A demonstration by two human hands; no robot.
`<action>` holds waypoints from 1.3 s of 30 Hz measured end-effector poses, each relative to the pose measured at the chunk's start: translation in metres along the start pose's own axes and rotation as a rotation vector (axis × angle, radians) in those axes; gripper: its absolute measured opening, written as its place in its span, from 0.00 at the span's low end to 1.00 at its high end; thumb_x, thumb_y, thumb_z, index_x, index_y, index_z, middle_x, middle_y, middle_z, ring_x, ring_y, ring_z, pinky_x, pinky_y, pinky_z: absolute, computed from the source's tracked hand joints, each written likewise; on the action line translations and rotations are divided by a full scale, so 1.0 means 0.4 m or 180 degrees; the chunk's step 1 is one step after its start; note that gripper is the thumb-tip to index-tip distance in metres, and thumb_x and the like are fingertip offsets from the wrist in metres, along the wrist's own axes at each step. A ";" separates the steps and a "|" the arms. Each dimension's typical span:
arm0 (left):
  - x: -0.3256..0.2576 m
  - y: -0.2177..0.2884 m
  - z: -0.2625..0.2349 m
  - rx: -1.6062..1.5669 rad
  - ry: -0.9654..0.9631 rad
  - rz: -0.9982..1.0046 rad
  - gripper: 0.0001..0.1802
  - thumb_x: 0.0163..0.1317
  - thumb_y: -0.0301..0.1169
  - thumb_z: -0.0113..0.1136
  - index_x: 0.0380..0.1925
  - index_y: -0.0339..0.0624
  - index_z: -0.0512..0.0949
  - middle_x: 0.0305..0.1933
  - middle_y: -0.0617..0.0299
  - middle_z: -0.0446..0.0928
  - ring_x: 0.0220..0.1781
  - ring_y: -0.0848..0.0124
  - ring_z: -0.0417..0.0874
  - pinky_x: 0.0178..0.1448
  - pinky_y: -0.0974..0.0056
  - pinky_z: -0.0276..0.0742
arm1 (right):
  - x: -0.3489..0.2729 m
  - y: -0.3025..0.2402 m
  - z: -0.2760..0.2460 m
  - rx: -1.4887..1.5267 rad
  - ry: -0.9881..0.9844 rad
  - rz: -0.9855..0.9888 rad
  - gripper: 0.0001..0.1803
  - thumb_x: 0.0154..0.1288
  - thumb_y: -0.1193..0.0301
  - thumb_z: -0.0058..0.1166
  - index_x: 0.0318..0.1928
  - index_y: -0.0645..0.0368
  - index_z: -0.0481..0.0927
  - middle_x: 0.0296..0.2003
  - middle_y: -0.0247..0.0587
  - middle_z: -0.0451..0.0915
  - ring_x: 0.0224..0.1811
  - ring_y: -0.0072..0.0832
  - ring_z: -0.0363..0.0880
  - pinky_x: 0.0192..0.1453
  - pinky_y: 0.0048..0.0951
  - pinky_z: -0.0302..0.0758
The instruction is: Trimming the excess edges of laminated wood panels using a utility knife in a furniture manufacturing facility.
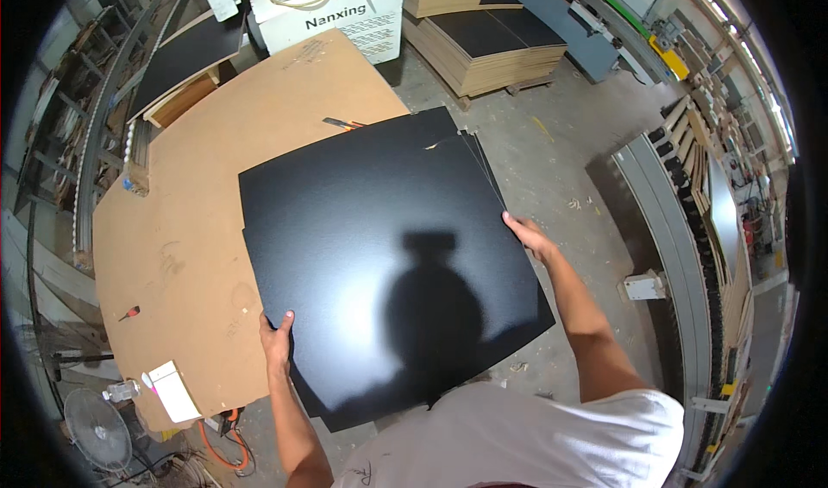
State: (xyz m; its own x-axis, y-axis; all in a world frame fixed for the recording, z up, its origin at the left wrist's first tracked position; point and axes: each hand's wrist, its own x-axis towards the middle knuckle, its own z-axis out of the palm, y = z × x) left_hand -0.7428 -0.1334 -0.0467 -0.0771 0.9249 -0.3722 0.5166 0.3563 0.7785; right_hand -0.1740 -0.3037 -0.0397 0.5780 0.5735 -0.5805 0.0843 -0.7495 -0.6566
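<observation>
Left hand (pixel 276 343) at eight o'clock and right hand (pixel 530 234) near three are pinching black boards (pixel 345 203), thumbs above, fingertips hidden; probably stiff, heavy, slick, needing opposite-edge holds.

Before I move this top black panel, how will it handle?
The top black panel is probably stiff, as its face looks flat between the left hand and right hand. Its smooth sheen suggests it might slide over the panels beneath, whose edges stick out unevenly.
</observation>
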 end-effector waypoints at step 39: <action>-0.479 0.083 0.256 -0.2465 0.0219 -0.1489 0.49 0.58 0.60 0.58 0.70 0.36 0.61 0.72 0.46 0.61 0.72 0.50 0.62 0.74 0.49 0.55 | 0.231 -0.137 -0.206 0.0695 -0.1740 0.0269 0.44 0.58 0.42 0.60 0.62 0.67 0.72 0.59 0.53 0.75 0.60 0.42 0.75 0.67 0.39 0.68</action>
State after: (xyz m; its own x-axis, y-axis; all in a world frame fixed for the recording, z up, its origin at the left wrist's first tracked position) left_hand -0.6233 -0.3122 -0.0013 -0.1987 0.6603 -0.7242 -0.2962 0.6639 0.6866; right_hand -0.0584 -0.2369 -0.0178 0.0689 0.6454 -0.7607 -0.1462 -0.7478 -0.6476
